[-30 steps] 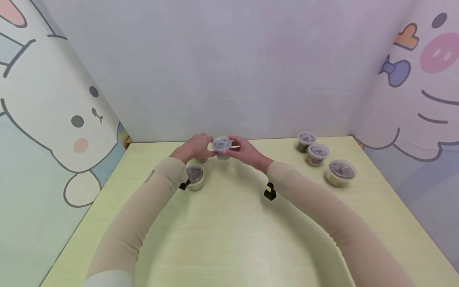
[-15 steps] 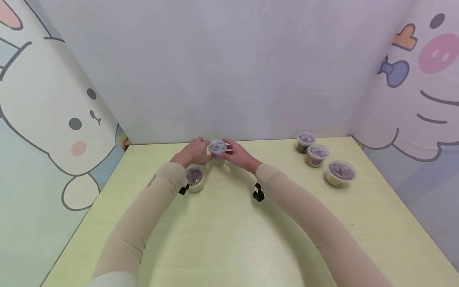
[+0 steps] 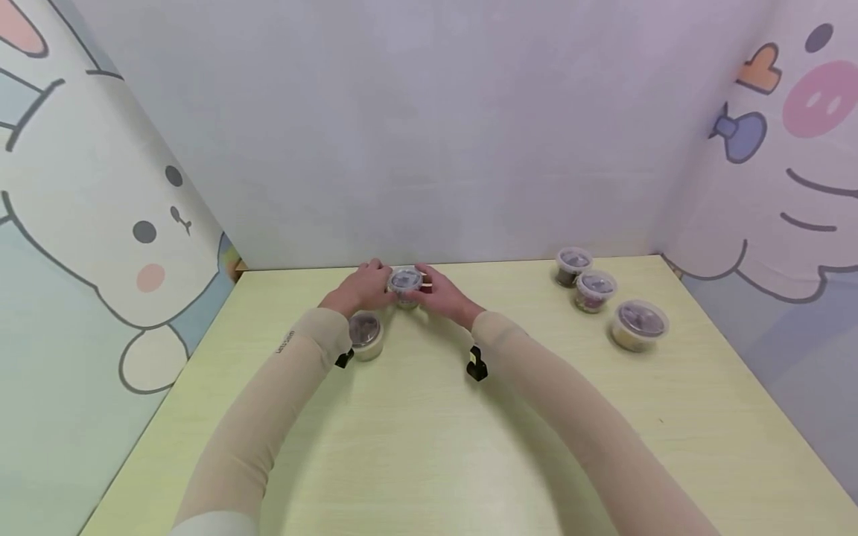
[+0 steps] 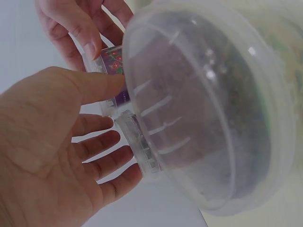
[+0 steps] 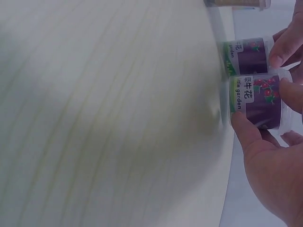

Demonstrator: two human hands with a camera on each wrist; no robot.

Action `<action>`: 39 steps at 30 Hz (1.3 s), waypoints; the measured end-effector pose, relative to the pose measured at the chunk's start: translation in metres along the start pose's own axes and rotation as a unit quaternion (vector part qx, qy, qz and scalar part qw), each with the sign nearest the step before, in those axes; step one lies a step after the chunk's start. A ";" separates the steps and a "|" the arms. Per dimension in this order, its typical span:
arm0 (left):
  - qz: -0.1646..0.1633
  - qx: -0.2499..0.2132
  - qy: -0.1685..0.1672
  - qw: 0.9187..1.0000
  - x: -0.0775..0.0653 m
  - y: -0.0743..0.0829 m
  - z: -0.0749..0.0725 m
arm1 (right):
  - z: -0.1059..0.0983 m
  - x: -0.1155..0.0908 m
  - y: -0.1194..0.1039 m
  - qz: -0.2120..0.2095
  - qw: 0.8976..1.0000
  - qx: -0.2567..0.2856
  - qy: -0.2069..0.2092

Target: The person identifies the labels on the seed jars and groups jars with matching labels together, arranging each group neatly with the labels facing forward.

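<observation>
In the head view my right hand (image 3: 444, 295) grips a small lidded plastic cup (image 3: 405, 281) near the table's back edge. Its purple label with red berries, reading "little garden", shows in the right wrist view on the cup (image 5: 258, 101), between thumb and fingers. My left hand (image 3: 362, 289) is just left of it, thumb and fingers around the lid of a second, similar cup (image 5: 246, 56); from above the hand hides that cup. Both cups stand upright side by side. A wider lidded tub (image 3: 367, 339) stands by my left wrist and fills much of the left wrist view.
To the right stand two small lidded cups, one dark (image 3: 573, 262) and one purple-labelled (image 3: 593, 289), and a wider pale tub (image 3: 639, 324). A pale fabric wall (image 3: 442, 149) rises behind the light wooden table (image 3: 415, 432), with cartoon-printed sides.
My right hand has brought its cup slightly left and down, beside the cup at my left hand. The left hand has barely moved. The tubs and cups at right stay put.
</observation>
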State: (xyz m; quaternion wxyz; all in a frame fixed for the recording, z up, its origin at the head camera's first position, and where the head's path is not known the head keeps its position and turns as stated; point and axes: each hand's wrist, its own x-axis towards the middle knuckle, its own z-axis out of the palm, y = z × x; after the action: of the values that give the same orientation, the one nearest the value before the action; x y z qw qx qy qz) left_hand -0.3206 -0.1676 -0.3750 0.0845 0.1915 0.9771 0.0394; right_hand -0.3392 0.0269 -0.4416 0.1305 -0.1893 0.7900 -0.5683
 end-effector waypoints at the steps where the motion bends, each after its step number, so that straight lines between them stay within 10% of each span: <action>1: 0.001 0.000 0.001 1.000 0.000 0.000 0.000 | 0.000 0.000 0.000 -0.001 1.000 -0.001 0.001; 39: -0.003 0.024 0.023 0.999 0.002 0.002 0.004 | 0.003 0.002 -0.012 0.023 0.995 -0.098 0.010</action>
State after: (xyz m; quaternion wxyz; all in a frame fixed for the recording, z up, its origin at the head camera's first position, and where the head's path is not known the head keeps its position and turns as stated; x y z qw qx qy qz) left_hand -0.3208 -0.1645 -0.3794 0.0572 0.1896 0.9800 0.0205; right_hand -0.3376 0.0204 -0.4312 0.1164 -0.1774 0.8472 -0.4871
